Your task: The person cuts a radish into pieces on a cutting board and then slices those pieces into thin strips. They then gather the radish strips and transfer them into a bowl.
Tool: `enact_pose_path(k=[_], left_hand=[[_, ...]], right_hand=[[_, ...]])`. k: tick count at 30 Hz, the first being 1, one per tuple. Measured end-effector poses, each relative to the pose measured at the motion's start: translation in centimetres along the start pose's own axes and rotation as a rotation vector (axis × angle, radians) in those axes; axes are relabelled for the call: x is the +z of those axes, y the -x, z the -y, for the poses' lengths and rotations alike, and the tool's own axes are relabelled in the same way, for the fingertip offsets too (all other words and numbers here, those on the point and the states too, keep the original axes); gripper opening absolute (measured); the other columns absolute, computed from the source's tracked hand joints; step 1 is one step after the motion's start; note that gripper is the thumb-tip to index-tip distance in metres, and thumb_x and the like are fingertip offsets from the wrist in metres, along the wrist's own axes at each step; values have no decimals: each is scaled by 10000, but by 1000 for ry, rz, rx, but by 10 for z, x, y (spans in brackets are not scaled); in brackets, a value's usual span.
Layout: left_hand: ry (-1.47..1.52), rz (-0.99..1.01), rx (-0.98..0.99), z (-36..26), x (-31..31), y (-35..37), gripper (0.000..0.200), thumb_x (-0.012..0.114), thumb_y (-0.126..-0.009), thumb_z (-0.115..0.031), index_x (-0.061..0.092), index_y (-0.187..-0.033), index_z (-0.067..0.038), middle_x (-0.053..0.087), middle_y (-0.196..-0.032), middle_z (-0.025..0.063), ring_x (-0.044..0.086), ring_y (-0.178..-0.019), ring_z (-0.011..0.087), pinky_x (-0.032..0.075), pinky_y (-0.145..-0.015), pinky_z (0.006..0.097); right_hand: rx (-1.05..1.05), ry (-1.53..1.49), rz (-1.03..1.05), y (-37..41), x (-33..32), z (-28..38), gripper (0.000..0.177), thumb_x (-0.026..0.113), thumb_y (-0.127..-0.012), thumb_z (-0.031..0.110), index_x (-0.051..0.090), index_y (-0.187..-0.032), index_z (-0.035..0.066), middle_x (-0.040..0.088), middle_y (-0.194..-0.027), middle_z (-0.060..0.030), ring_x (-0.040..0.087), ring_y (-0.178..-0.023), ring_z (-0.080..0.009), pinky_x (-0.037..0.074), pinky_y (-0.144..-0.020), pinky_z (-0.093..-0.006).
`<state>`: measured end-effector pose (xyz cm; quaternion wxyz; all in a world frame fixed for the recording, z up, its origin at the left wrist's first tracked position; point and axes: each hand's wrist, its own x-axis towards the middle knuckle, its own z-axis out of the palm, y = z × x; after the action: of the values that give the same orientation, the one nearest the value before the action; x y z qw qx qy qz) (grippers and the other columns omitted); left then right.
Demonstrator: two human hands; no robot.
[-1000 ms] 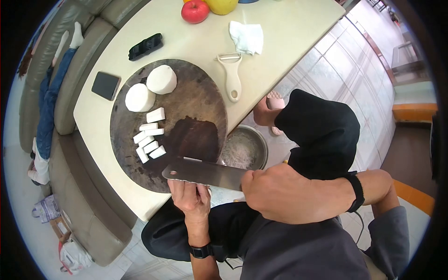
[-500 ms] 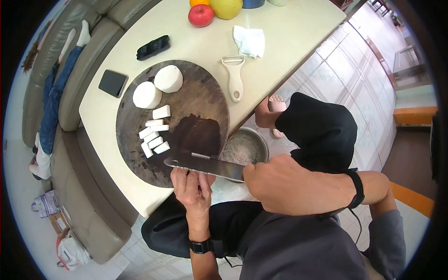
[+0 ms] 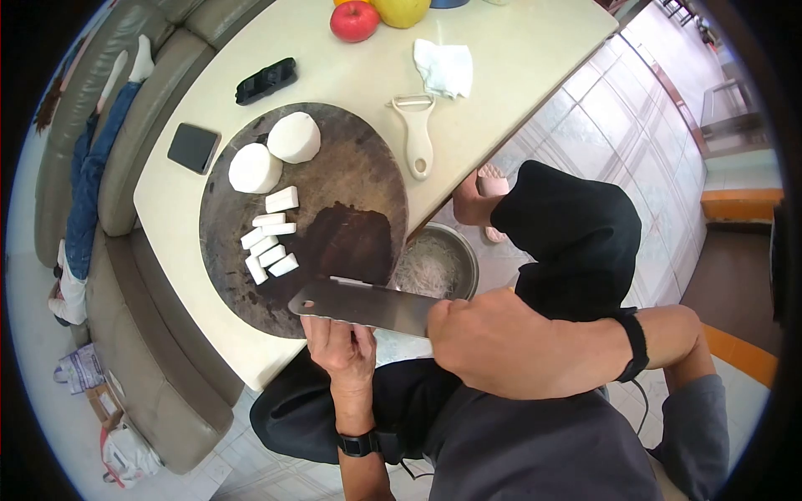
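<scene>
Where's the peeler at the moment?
In the head view, the peeler lies on the table, upper centre, just right of the round cutting board and below the crumpled white cloth.

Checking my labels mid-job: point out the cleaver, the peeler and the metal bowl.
cleaver (image 3: 359,302), head view, flat of the blade
peeler (image 3: 417,146), head view, middle of its handle
metal bowl (image 3: 468,263), head view, right inner wall
</scene>
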<state>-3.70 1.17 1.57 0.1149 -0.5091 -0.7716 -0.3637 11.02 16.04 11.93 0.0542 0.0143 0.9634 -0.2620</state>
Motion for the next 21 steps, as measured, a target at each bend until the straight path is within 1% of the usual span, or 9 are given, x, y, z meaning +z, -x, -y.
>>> enact_pose_path(k=[2, 4, 6, 8, 11, 15, 18, 20, 21], left_hand=[[-4, 4, 11, 0, 0, 1, 215, 615, -673, 77, 646, -881, 36, 614, -963, 183, 581, -878, 401, 478, -802, 464], [38, 9, -14, 3, 1, 3, 178, 633, -730, 17, 652, -906, 41, 630, -950, 189, 587, -926, 410, 464, -852, 454], [39, 24, -41, 4, 0, 9, 183, 642, -717, 25, 650, -899, 40, 627, -943, 185, 586, -918, 406, 469, -832, 450], [35, 30, -74, 4, -1, 9, 189, 652, -704, 33, 647, -893, 38, 624, -937, 181, 586, -910, 402, 474, -812, 447], [8, -38, -20, 3, 2, 7, 197, 650, -682, 58, 639, -878, 39, 617, -933, 182, 583, -892, 397, 477, -778, 438], [25, 3, -52, 1, -1, 7, 214, 619, -700, 53, 641, -912, 36, 618, -966, 195, 578, -908, 414, 471, -810, 451], [31, 24, -67, 0, -2, 5, 244, 604, -710, 43, 646, -950, 33, 624, -995, 198, 577, -942, 430, 464, -853, 459], [26, 22, -66, 0, -1, 7, 259, 600, -714, 36, 647, -968, 32, 627, -1010, 199, 576, -959, 437, 459, -875, 466], [16, 24, -59, 1, -1, 8, 264, 600, -715, 36, 646, -974, 37, 630, -1015, 201, 577, -968, 439, 456, -887, 468]], right_hand=[[-16, -33, -46, -8, 4, 0, 187, 642, -654, 44, 554, -740, -96, 564, -597, -175, 619, -504, -268, 476, -436, -366], [-25, -46, -93, -18, 8, 2, 183, 639, -652, 37, 550, -741, -96, 571, -604, -180, 619, -506, -277, 480, -444, -371], [-38, -56, -142, -20, 11, 0, 179, 636, -649, 29, 546, -742, -95, 578, -611, -186, 620, -509, -287, 484, -451, -376], [-7, -114, -97, -19, 10, -4, 183, 630, -647, 15, 532, -751, -99, 586, -624, -194, 620, -520, -315, 485, -466, -389], [22, -123, -10, -11, -1, -4, 197, 625, -649, 10, 516, -771, -98, 587, -631, -195, 615, -529, -337, 481, -475, -398], [21, -151, -10, 3, -8, -2, 210, 625, -653, 16, 510, -788, -94, 573, -623, -183, 609, -529, -336, 474, -470, -398], [44, -99, 55, 8, -13, 1, 220, 630, -657, 26, 506, -797, -90, 562, -613, -171, 604, -525, -334, 471, -467, -398], [86, -23, 100, 9, -14, 2, 114, 650, -674, 24, 633, -749, -60, 600, -680, -175, 651, -600, -315, 502, -487, -383], [89, -24, 101, 8, -13, 1, 114, 650, -674, 24, 633, -749, -60, 600, -680, -175, 651, -600, -315, 502, -487, -383]])
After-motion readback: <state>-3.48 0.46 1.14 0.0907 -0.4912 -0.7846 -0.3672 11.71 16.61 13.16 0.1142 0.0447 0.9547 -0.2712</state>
